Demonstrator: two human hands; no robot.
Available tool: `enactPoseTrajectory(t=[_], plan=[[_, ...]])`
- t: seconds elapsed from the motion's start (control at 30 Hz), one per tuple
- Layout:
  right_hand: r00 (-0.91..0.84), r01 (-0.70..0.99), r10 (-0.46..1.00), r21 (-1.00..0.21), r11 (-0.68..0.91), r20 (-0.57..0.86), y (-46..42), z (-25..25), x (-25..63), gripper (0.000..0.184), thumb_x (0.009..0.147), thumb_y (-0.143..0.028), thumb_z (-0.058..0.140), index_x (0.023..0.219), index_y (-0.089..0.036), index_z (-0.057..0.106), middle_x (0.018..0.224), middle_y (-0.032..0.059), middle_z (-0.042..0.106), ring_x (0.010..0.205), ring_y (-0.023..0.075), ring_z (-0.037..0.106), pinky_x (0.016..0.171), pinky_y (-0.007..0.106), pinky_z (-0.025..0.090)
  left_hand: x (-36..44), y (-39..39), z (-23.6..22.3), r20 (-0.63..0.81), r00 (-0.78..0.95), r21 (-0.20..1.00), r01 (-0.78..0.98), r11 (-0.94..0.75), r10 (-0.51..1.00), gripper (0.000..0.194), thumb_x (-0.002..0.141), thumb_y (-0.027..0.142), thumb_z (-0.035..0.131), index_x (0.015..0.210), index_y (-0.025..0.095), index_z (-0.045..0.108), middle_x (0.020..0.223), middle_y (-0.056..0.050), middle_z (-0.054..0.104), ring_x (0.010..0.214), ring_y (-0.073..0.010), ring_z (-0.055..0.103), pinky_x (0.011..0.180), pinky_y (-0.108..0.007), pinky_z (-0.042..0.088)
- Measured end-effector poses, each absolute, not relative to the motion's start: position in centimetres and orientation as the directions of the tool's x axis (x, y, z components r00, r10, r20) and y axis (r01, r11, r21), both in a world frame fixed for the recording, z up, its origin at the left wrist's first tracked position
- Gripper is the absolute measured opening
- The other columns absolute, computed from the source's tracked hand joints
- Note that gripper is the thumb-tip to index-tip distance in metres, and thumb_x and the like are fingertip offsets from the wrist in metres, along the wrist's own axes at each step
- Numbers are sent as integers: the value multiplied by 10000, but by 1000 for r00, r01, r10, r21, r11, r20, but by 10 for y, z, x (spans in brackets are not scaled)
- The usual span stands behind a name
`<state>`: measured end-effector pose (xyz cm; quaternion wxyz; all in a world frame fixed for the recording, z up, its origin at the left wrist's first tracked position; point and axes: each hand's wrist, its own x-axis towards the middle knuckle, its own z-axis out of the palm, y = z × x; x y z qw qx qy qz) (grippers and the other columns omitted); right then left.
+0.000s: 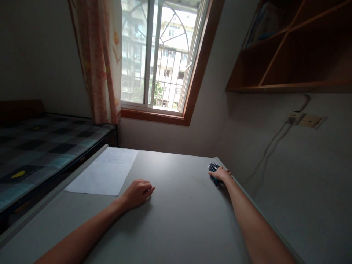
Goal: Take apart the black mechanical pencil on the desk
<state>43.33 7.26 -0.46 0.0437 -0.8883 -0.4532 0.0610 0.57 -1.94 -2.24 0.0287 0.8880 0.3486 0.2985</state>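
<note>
My right hand (222, 173) is at the far right corner of the table, over a bunch of dark pens (213, 167). Its thumb reaches across their left side and the other fingers lie along the right, closed around the bunch. Pen ends show beyond and below the hand; the palm hides the middle. Near the middle of the table, my left hand (139, 192) rests on its side with the fingers loosely curled in, and nothing shows in it. Just left of that hand lies a white sheet of paper (101, 174) with faint writing along its far part.
Both hands are over a light grey table (176, 227) with raised side edges. A bed (55, 143) with a checked cover stands on the left. Beyond are a curtain (101, 66) and a barred window (170, 58). A wooden shelf (288, 88) and a socket (295, 117) with cords are on the right wall.
</note>
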Motion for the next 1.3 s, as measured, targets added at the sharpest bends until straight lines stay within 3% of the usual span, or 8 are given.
enactPoseTrajectory(t=[0.27,0.53,0.93,1.03,1.13,1.23,1.3], plan=[[616,777,785,-113,-620,-68,80,-5,426,800,554,-432,626,1229,-92,364,1186,252,433,1113,360,422,777,408,395,7,-22,-20,504,581,272,596,-756,639,390,857,280,383,490,171,453,479,28,426,462,-87,327,544,-237,261],[620,777,779,-67,-626,-97,76,5,420,694,554,-230,619,1201,-80,419,1149,241,484,1041,329,500,737,388,430,6,-20,-21,500,568,287,603,-744,654,381,854,279,390,494,171,454,491,26,432,468,-88,337,541,-234,260],[572,815,820,-110,-569,-11,61,9,396,413,635,-149,552,1049,-142,539,1049,180,575,1004,308,535,764,384,422,6,-18,-22,482,572,297,605,-738,663,385,854,290,385,497,168,461,498,24,435,471,-86,351,532,-225,266],[482,861,873,-223,-457,73,59,13,368,363,635,-158,544,997,-169,530,964,152,606,914,288,571,737,371,424,7,-19,-20,490,532,360,598,-716,691,353,853,292,390,551,167,523,527,17,477,495,-89,396,544,-219,298],[302,824,929,-549,-141,214,61,14,325,352,606,-195,556,955,-195,517,823,77,618,785,223,581,671,308,425,8,-20,-16,496,493,442,565,-697,715,273,851,293,401,709,177,602,614,1,545,559,-100,466,582,-217,349],[165,429,934,-876,221,317,65,10,271,241,587,-233,540,818,-168,514,681,12,569,619,153,529,566,263,412,7,-19,-12,542,406,519,527,-673,736,218,839,305,430,883,191,611,725,-19,577,652,-119,519,653,-240,400],[149,121,936,-945,304,320,65,6,233,231,588,-245,534,801,-160,510,643,-13,537,563,122,490,538,250,400,4,-17,-10,573,326,570,501,-652,752,233,828,312,453,994,202,573,816,-32,585,731,-135,543,703,-270,420]])
